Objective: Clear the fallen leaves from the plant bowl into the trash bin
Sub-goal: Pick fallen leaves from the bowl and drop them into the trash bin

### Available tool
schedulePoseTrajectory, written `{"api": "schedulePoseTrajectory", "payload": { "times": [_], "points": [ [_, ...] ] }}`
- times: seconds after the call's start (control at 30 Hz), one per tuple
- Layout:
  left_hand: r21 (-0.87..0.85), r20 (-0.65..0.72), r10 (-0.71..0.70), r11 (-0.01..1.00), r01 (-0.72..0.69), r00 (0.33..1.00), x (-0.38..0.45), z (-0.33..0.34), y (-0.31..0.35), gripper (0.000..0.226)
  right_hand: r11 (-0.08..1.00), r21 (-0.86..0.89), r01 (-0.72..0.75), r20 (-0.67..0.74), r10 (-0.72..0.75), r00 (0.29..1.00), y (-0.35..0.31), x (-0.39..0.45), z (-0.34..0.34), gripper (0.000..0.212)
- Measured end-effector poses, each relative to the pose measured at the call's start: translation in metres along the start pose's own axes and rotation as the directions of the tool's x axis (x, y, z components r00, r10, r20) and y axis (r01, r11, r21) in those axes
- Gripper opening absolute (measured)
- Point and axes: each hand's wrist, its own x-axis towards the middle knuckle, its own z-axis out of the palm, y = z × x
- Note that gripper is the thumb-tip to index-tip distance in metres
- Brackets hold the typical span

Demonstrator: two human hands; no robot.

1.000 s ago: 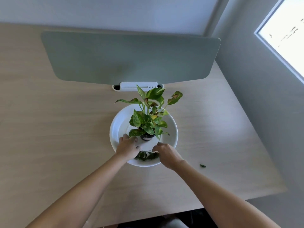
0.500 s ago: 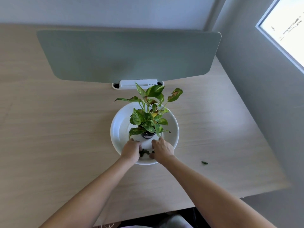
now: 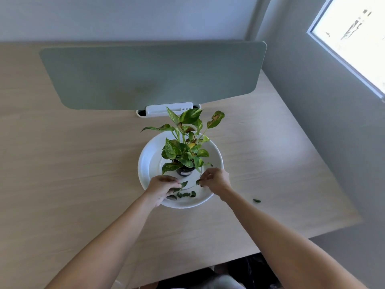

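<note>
two bare forearms are stretched from the near edge of the wooden table [image 3: 73, 184] toward the white plant bowl [image 3: 149, 163], which is set near the middle of the tabletop. the left hand [image 3: 161, 189] is laid over the near-left rim, its fingers curled down and narrowed around a dark leaf [image 3: 183, 183] whose tip is seen jutting out to the right; more may be bunched under the palm, but that cannot be told. the right hand [image 3: 215, 179] is held just above the near-right part of the bowl, thumb and fingertips pinched tight on a small leaf scrap [image 3: 198, 181]. both hands seem to be used so that the litter is gathered from two sides at once.

between and just in front of the hands, several fallen leaves [image 3: 185, 194] are left lying on the bowl's near floor, so the gathering is judged only partly done. one stray leaf [image 3: 256, 200] is seen on the table, apart from the bowl on the right.

farther in, a small dark pot [image 3: 184, 171] is stood at the bowl's centre, presumably so that drips and droppings are caught. its plant [image 3: 183, 147] carries browned foliage.

beyond, a green desk divider [image 3: 150, 76] is clamped upright in a white bracket [image 3: 168, 110], and a window [image 3: 352, 38] is seen at far right. no trash bin is in view.
</note>
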Motion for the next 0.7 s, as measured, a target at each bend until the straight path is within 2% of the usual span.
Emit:
{"api": "schedulePoseTrajectory", "payload": {
  "times": [0.1,0.17,0.23,0.43,0.53,0.7],
  "points": [
    [-0.164,0.089,-0.09,0.981,0.104,0.992,-0.007,0.014,0.001,0.017,0.954,0.293,-0.069,-0.038,0.084,0.996,0.013,-0.005,-0.024,0.022],
    [-0.207,0.173,-0.113,0.967,0.148,0.978,-0.016,0.031,-0.001,0.017,0.867,0.49,-0.084,-0.028,0.112,0.993,0.028,-0.014,-0.042,0.018],
    [-0.242,0.242,-0.128,0.952,0.187,0.962,-0.026,0.055,-0.003,0.018,0.789,0.609,-0.075,-0.039,0.124,0.992,0.044,-0.025,-0.059,0.016],
    [-0.142,0.392,-0.1,0.976,0.167,0.914,-0.064,0.161,-0.02,0.021,0.689,0.72,-0.084,-0.126,0.248,0.96,0.121,-0.074,-0.121,0.018],
    [-0.082,0.448,-0.104,0.984,0.156,0.888,-0.084,0.224,-0.039,0.039,0.653,0.749,-0.114,-0.141,0.325,0.935,0.173,-0.107,-0.156,0.016],
    [0.057,0.517,-0.16,0.987,0.153,0.841,-0.123,0.326,-0.1,0.039,0.652,0.74,-0.167,-0.213,0.461,0.861,0.274,-0.162,-0.204,0.013]
  ]
}}
